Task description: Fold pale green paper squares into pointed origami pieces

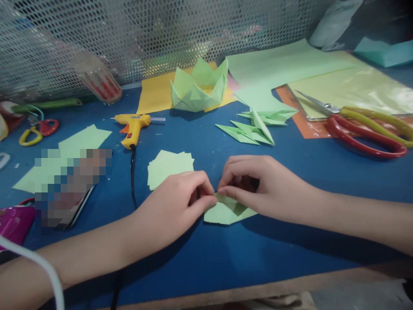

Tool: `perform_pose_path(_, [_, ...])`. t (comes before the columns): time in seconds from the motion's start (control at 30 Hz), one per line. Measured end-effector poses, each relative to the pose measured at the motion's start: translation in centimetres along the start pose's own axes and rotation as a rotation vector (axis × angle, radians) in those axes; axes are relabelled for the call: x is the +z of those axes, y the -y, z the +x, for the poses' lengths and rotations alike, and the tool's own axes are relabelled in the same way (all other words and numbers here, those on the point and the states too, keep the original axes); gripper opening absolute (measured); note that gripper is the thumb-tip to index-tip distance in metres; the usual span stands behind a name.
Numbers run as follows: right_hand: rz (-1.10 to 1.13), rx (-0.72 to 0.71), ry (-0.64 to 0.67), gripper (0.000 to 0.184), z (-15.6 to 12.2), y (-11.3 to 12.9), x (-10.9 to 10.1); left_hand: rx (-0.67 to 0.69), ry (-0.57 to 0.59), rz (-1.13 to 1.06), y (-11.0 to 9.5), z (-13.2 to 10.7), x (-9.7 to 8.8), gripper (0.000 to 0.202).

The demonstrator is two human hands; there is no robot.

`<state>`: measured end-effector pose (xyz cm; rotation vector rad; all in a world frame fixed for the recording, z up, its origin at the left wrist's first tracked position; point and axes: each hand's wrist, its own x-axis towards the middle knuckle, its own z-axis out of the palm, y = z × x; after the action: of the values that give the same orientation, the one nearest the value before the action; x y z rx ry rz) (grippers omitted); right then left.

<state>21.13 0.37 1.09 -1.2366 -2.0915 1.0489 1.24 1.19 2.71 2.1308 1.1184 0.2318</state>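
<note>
Both my hands pinch the upper edge of a small light green sheet of paper [226, 214] near the front of the blue table. The thumb and fingers of my left hand [180, 202] are closed on it from the left. My right hand [258, 181] pinches the same paper from the right, its fingertips almost touching the left ones. Part of the paper is hidden under the right hand. Just behind my left hand lies a stack of small green paper pieces [169, 167]. Several folded green paper pieces [248, 131] lie behind my right hand.
A folded green paper crown shape [199, 92] stands at the back. A yellow glue gun [134, 125] with a black cord lies left of centre. Large red-and-yellow scissors [364, 129] lie right, partly on plastic-wrapped paper [355, 82]. A phone [77, 206] is at left, a jar [100, 82] behind.
</note>
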Motion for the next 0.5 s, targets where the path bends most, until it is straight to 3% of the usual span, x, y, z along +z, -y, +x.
perform_pose_path(0.23, [0.031, -0.046, -0.037, 0.012, -0.1, -0.6, -0.2, 0.013, -0.004, 0.003, 0.1, 0.0, -0.1, 0.012])
perform_pose_path(0.4, [0.08, 0.065, -0.017, 0.021, -0.3, -0.7, -1.0, 0.017, 0.006, 0.044, 0.2, -0.2, -0.1, 0.012])
perform_pose_path(0.5, [0.031, 0.007, -0.047, 0.02, -0.3, -1.0, -1.4, -0.009, -0.005, 0.027, 0.2, -0.1, 0.0, 0.012])
